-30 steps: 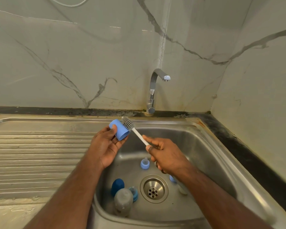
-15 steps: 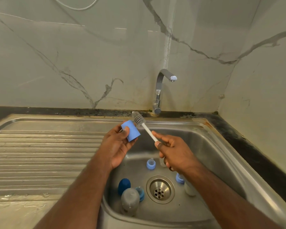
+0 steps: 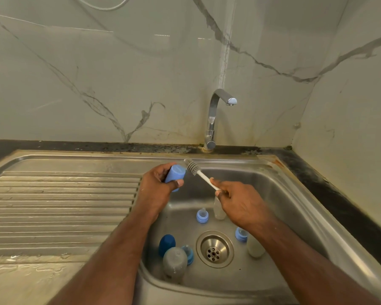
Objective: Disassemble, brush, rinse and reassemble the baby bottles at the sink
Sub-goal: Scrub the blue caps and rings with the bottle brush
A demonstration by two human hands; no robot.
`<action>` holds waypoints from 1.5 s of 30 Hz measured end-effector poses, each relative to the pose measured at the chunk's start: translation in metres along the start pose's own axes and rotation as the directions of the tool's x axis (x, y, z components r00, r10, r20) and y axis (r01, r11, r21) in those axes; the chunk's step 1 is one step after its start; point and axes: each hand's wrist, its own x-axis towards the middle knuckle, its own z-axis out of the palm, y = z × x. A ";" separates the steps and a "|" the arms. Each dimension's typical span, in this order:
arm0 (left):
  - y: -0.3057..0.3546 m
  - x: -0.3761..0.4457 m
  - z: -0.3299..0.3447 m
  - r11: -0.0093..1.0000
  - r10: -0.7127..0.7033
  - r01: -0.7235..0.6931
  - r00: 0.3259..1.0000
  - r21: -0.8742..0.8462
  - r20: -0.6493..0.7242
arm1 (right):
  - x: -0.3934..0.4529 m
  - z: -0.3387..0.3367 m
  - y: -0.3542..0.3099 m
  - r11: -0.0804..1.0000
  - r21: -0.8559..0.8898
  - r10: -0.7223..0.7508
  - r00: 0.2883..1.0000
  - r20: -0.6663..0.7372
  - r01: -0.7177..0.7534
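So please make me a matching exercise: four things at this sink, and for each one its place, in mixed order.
Things:
1. light blue cap
2. bottle brush
3. dark blue cap
4. tap

Places:
A. sink floor, left of the drain
B. right hand
C. behind the sink, at the wall
D. left hand

Pairs: 1-D, 2-B, 3-A, 4-C

I note the left hand (image 3: 157, 186) has turned the light blue cap (image 3: 174, 176) since a second ago: its closed end now faces right, where its open mouth met the brush (image 3: 193, 167). The bristle head, then at the mouth, now sits just beside that end.
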 end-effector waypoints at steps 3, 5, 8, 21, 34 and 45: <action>-0.003 0.002 -0.001 0.999 0.002 -0.002 1.000 0.034 -0.015 | -0.006 0.001 -0.005 0.993 0.101 -0.061 0.998 0.019 0.059; -0.002 0.002 0.000 1.000 -0.004 0.004 1.000 0.016 -0.019 | -0.003 0.003 -0.006 0.997 0.049 -0.061 0.998 0.022 0.060; -0.001 0.001 0.000 1.000 0.012 -0.012 1.000 0.018 -0.006 | 0.001 0.003 -0.002 1.000 0.001 -0.026 1.000 -0.007 0.026; -0.003 0.003 0.002 0.998 -0.029 0.029 1.000 -0.060 -0.004 | 0.000 0.003 -0.002 0.997 0.061 -0.042 0.999 -0.005 0.043; -0.007 0.004 0.001 0.999 -0.037 0.037 0.999 -0.029 -0.015 | -0.002 0.010 -0.001 0.966 0.258 0.001 1.000 0.029 -0.009; -0.004 0.003 -0.001 0.995 -0.040 0.047 0.996 0.088 -0.081 | 0.004 0.008 0.004 1.000 0.019 0.009 1.000 -0.001 -0.009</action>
